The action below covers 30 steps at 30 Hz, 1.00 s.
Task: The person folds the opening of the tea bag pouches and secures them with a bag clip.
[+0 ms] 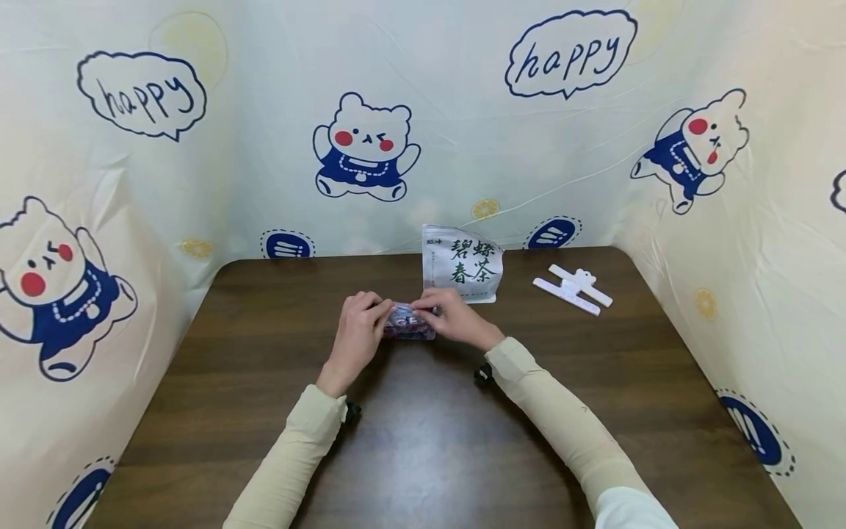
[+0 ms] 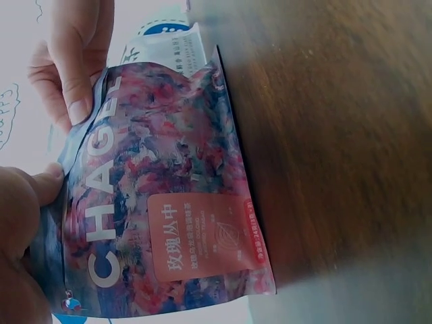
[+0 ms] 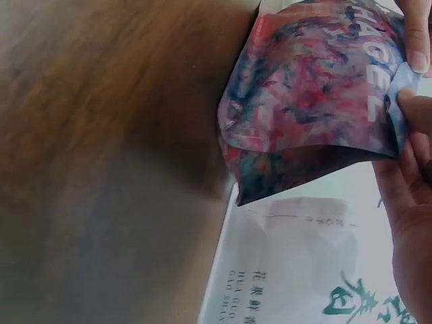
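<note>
A colourful tea pouch (image 1: 410, 325) in blurred pink, red and blue stands upright on the table between both hands. The letters "CHAGE" and a pink label show on its front (image 2: 155, 148). Its top edge is pinched by my left hand (image 1: 357, 328) at one end, thumb at the strip above the seal line. My right hand (image 1: 456, 317) pinches the same top edge toward the other end. In the right wrist view the pouch's side gusset (image 3: 290, 172) shows, folded inward. Just behind the right hand stands a white tea pouch (image 1: 464, 257) with green characters.
White plastic bag clips (image 1: 573, 289) lie at the back right of the dark wooden table (image 1: 410, 441). A pale printed cloth (image 1: 264, 95) hangs behind the table and along both sides. A small black device (image 1: 485, 375) sits at the right wrist.
</note>
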{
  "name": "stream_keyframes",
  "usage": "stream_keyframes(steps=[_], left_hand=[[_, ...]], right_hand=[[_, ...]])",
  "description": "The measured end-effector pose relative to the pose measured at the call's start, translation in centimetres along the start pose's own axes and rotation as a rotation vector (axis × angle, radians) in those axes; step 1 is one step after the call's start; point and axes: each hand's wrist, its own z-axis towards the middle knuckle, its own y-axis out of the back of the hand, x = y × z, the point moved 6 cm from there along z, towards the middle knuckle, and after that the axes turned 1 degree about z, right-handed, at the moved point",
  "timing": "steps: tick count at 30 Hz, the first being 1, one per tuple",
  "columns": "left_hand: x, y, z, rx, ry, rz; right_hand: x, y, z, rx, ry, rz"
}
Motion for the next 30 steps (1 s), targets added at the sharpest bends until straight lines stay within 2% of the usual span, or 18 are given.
stream_keyframes(steps=[7, 13, 17, 22, 30], left_hand=[[0.0, -0.2, -0.1, 0.017, 0.030, -0.007], [-0.1, -0.1, 0.2, -0.011, 0.014, -0.012], [-0.1, -0.2, 0.3, -0.005, 0.013, -0.015], [-0.1, -0.2, 0.2, 0.011, 0.026, -0.008], [0.0, 0.0, 0.1, -0.006, 0.009, -0.010]], right_hand=[[-1.3, 0.2, -0.4, -0.006, -0.107, 0.037], [-0.8, 0.4, -0.6, 0.006, -0.049, -0.022], [-0.7, 0.3, -0.6, 0.000, -0.021, -0.044], [-0.9, 0.1, -0.5, 0.006, -0.029, -0.059], [-0.6, 0.3, -0.4, 0.061, -0.052, -0.044]])
